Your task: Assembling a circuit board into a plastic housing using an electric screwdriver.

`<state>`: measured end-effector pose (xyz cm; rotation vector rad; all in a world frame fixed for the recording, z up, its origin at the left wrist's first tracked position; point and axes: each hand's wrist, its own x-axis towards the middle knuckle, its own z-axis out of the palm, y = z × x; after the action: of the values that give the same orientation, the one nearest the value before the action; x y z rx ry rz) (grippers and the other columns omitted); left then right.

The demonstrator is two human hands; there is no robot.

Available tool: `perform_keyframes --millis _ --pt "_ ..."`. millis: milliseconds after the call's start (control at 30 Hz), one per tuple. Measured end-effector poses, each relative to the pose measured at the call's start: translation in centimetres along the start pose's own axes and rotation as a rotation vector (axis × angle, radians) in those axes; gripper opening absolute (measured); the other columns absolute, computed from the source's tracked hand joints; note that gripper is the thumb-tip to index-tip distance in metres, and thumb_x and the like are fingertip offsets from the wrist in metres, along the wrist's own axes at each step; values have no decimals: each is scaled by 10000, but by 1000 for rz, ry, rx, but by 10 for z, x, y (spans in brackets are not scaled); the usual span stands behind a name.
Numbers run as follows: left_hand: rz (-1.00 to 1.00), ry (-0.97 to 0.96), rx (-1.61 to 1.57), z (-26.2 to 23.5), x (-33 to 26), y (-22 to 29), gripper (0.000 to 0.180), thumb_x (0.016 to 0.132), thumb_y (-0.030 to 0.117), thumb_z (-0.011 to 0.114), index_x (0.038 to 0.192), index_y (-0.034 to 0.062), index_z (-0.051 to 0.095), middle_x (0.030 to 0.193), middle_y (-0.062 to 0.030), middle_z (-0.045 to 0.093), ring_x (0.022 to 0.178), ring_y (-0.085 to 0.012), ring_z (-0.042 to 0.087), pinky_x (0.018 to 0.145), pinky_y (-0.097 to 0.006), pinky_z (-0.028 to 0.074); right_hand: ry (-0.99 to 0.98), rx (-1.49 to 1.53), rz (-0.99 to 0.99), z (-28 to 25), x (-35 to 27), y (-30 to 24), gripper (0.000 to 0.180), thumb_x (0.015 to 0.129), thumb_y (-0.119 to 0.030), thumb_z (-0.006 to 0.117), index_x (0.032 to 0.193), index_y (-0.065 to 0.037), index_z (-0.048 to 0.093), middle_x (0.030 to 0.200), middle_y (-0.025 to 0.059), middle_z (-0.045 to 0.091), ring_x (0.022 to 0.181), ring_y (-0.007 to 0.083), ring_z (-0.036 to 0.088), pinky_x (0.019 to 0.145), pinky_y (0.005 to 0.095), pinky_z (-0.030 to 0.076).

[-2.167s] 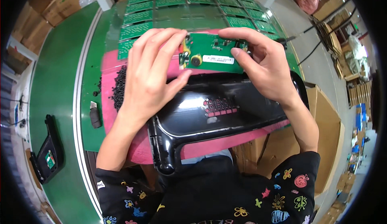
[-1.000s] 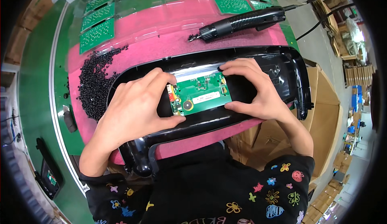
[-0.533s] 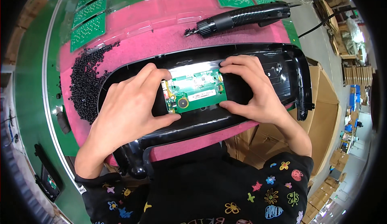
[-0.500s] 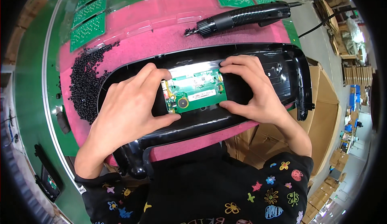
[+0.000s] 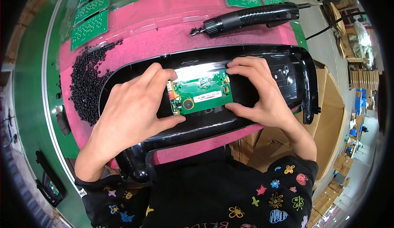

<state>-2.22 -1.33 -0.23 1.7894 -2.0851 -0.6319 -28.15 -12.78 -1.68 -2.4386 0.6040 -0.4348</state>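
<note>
A green circuit board (image 5: 205, 89) with a white label and a round buzzer lies over the middle of a glossy black plastic housing (image 5: 197, 123). My left hand (image 5: 137, 98) grips the board's left end, thumb at the lower corner and fingers at the upper one. At the right end, my right hand (image 5: 260, 90) pinches it the same way, thumb below and fingers above. Whether the board rests on the housing floor or is held slightly above it, I cannot tell. The housing lies open side up on a pink mat (image 5: 172, 37).
Beyond the housing lies a black electric screwdriver (image 5: 254, 18), its bit among a few screws. A heap of small black screws (image 5: 84, 86) spreads at the left. Green circuit boards (image 5: 89, 29) sit in clear trays farther back. An open cardboard box (image 5: 328, 105) stands at the right.
The board and both hands appear almost still, with only a tiny shift right in the picture. The whole view has moved slightly; both hands keep their hold.
</note>
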Motion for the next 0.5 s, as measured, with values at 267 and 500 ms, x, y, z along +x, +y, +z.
perform_keyframes --millis 267,500 --pt "19 12 9 -2 -1 -3 650 619 236 855 1150 84 512 903 -97 494 716 -301 562 593 -408 442 -16 -13 16 1 3 -4 611 646 -99 826 1191 -40 555 1241 126 537 1164 336 485 1011 415 401" --pt "45 22 -10 1 -4 -7 656 631 247 860 1150 73 498 949 -99 511 797 -317 599 612 -415 454 -33 -27 23 -1 3 -6 664 626 -100 835 1223 -28 553 1250 129 532 1177 333 482 1020 410 401"
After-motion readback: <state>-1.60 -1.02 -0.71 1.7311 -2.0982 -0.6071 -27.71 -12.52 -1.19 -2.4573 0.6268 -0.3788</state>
